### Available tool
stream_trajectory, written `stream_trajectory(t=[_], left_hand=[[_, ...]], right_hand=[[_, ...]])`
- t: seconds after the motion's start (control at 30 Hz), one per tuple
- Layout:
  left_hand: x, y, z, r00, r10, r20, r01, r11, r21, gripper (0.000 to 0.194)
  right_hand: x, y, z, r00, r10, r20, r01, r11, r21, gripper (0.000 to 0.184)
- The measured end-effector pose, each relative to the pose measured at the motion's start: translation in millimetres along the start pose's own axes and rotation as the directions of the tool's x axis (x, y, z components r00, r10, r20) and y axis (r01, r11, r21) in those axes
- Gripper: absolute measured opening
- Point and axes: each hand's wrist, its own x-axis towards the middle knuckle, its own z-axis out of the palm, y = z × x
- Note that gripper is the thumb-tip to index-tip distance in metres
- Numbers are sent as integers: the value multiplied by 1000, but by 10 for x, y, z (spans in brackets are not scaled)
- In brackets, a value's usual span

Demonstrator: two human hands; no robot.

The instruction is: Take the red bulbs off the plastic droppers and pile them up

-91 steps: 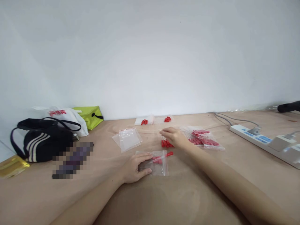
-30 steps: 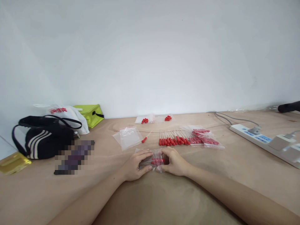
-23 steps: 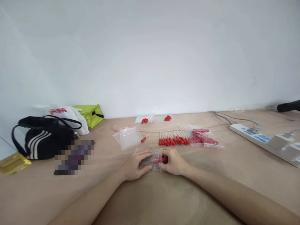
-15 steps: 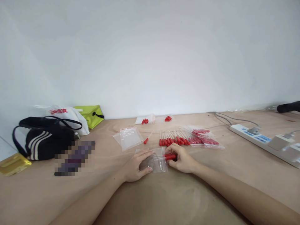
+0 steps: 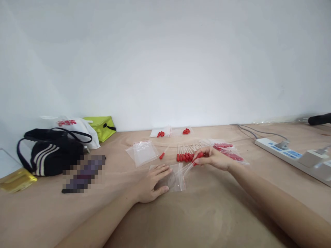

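Front pouch (image 5: 178, 182) — on table (image 5: 116, 156) (sticks (image 5: 183, 157) behind)

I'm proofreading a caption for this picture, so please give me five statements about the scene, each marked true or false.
1. The left hand rests on a see-through bag. True.
2. The right hand holds red-headed sticks. True.
3. The lime-green bag stands right of the power strip. False: the lime-green bag is far left of the power strip.
4. A lone stick lies right of two overlapping bags. True.
5. The black bag has red stripes. False: the black bag has white ones.
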Motion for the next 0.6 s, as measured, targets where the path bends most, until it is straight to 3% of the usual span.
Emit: stream_trajectory(t=[0.07,0.13,0.23,0.3,0.37,0.43,0.6], left_hand=[[-6,5,-1,1000,-11,-1,11,1000,19,53],[-16,27,-3,999,-34,4,34,999,40,52],[-32,120,-8,995,-96,6,95,992,83,53],[-36,208,-5,987,-162,-18,163,979,126,55],[-26,280,3,972,-224,-66,232,959,163,51],[-1,300,12,956,-263,-129,281,948,150,39],[85,104,-13,883,-375,-283,385,923,-25,19]], right_hand=[[-7,-64,-214,998,-1,-59,0,1000,-26,24],[11,-68,-355,972,-91,-218,77,995,-70,25],[96,31,-380,838,-310,-449,204,941,-269,25],[176,141,-299,742,-460,-487,219,853,-473,21],[252,257,-192,698,-600,-391,223,701,-678,14],[309,360,-98,685,-684,-252,246,542,-803,13],[330,501,3,735,-674,-75,179,299,-937,21]])
